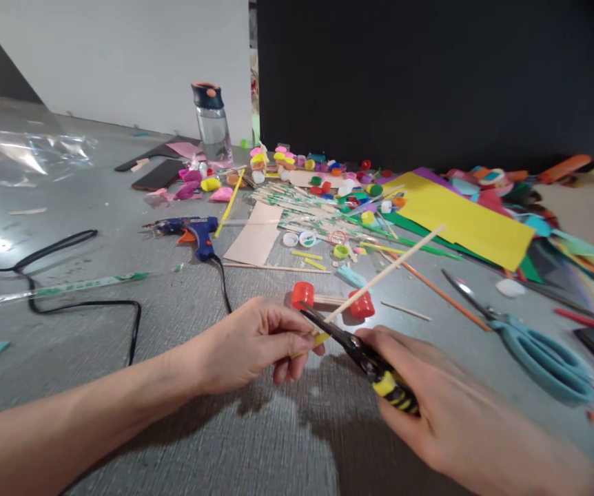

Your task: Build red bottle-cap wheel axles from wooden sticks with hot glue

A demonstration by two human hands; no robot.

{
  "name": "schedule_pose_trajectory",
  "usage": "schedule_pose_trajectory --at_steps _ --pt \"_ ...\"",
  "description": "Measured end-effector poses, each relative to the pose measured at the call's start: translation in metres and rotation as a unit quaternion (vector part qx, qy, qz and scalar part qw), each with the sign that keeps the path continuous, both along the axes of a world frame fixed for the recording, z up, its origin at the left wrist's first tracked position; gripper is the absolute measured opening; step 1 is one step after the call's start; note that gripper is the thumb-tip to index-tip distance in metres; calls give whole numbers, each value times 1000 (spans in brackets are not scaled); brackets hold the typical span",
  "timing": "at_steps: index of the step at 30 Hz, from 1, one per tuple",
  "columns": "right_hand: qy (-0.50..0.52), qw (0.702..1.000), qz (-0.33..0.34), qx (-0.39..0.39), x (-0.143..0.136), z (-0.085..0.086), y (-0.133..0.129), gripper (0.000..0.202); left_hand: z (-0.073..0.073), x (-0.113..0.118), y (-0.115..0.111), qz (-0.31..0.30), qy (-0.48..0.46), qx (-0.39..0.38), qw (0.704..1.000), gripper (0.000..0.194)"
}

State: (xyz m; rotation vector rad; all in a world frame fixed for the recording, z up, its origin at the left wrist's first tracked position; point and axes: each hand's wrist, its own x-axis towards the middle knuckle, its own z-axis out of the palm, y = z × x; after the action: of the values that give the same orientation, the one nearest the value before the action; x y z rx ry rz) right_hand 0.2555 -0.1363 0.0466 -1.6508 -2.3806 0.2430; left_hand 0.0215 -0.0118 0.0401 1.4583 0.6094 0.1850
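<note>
My left hand [271,341] is closed, its thumb and fingers pinching the lower end of a thin wooden stick [390,269] together with a short piece of yellow straw [320,339]. The stick slants up to the right. In my right hand [426,399] is a pair of pliers [351,339] with dark jaws and black-and-yellow handles. Its jaws are at the stick just beyond my left fingertips; whether they bite on it I cannot tell. Right behind them on the table lie two red bottle caps [303,295] joined by wooden sticks.
A blue glue gun [201,234] with a black cord [136,324] lies left of centre. Blue-handled scissors [539,358] rest at the right. Farther back are a water bottle [213,127], loose caps, wrapped sticks [307,207] and yellow paper [462,213].
</note>
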Motion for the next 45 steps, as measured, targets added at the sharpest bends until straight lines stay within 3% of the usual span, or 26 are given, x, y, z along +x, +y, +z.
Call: schedule_pose_trajectory --at_steps 6,12,15,20,24,29,33,38,42,45 --pt "16 998 -18 -50 -1 4 6 49 0 1 0 35 3 15 999 20" --pt "3 1000 5 -2 0 -1 6 44 4 1 0 21 3 54 998 27" --pt "-4 1000 9 10 -1 -2 6 44 2 0 0 26 0 50 998 26" --pt "3 999 -8 -35 -4 1 13 34 -3 2 0 36 6 25 999 22" --pt "2 999 -5 -31 -1 1 12 42 -4 3 -1 32 -1 22 999 23" --pt "-31 999 -15 9 25 -4 -6 55 -1 2 0 59 -46 -1 997 23" --pt "-40 993 -108 -5 65 -13 -13 49 4 0 0 62 -59 22 996 27" --pt "-110 969 -222 18 110 -26 -3 46 10 -2 -5 51 -28 112 992 33" --pt "-195 958 -199 68 124 -38 -2 64 12 -6 -6 57 12 262 963 29" --pt "-237 942 -158 176 99 -29 -8 52 10 -8 -6 57 5 406 912 26"
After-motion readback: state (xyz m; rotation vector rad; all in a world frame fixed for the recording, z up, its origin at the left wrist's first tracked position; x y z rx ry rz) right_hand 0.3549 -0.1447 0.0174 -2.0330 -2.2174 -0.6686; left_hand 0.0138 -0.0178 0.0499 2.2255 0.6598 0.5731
